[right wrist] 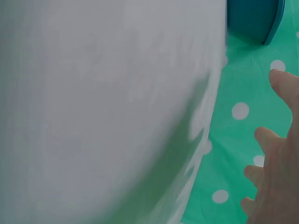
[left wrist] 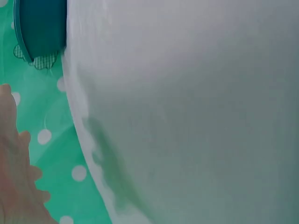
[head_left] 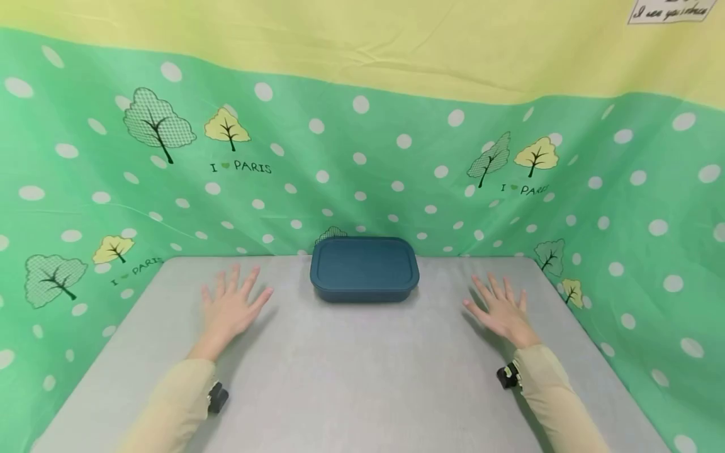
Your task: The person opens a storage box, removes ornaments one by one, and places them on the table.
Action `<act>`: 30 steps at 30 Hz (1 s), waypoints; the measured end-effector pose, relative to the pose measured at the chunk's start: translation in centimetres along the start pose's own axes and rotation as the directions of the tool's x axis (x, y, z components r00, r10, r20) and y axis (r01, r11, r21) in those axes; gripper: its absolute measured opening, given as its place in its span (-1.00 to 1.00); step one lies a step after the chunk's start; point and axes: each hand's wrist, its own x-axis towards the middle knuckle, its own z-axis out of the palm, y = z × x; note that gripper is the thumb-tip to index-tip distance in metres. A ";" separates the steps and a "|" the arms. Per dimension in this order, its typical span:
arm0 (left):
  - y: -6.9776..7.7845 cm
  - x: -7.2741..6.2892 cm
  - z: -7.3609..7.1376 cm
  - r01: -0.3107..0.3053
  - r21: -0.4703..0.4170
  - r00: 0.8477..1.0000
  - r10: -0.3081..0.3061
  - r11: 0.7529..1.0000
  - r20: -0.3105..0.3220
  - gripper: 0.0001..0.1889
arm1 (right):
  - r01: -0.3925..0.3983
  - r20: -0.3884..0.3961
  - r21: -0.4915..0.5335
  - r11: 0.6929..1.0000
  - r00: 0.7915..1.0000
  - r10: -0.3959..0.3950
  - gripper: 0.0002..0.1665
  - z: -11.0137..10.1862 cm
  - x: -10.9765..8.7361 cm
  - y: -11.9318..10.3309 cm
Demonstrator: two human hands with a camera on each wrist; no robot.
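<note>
A dark blue lidded box [head_left: 365,267], rectangular with rounded corners, sits at the far middle of the table. To its left, my left hand [head_left: 229,308] is held palm down with the fingers spread, holding nothing. My right hand [head_left: 501,311] is spread in the same way on the other side, apart from the box. In the left wrist view, part of the box [left wrist: 41,28] shows at the top left, above the fingers of the left hand [left wrist: 16,172]. The right wrist view has a corner of the box [right wrist: 254,18] at the top and the right hand [right wrist: 278,172] below it.
The light grey table [head_left: 362,377] ends at a green dotted curtain [head_left: 362,163] with tree prints, which also runs along both sides. A black wrist device [head_left: 218,397] is on the left sleeve, another black device [head_left: 508,375] on the right.
</note>
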 end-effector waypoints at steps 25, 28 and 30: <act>8.1 5.3 3.9 -0.067 -0.365 0.996 0.085 0.929 0.036 -0.32 | 0.196 -0.058 0.490 0.849 0.980 -0.193 -0.20 2.7 6.1 -8.0; 8.2 5.5 4.4 -0.077 -0.420 0.995 0.097 0.904 0.027 -0.35 | 0.189 -0.066 0.543 0.818 0.981 -0.183 -0.19 3.1 6.5 -8.4; 8.1 5.6 4.6 -0.091 -0.476 0.994 0.112 0.875 0.016 -0.36 | 0.183 -0.074 0.578 0.795 0.982 -0.173 -0.19 3.4 6.8 -8.5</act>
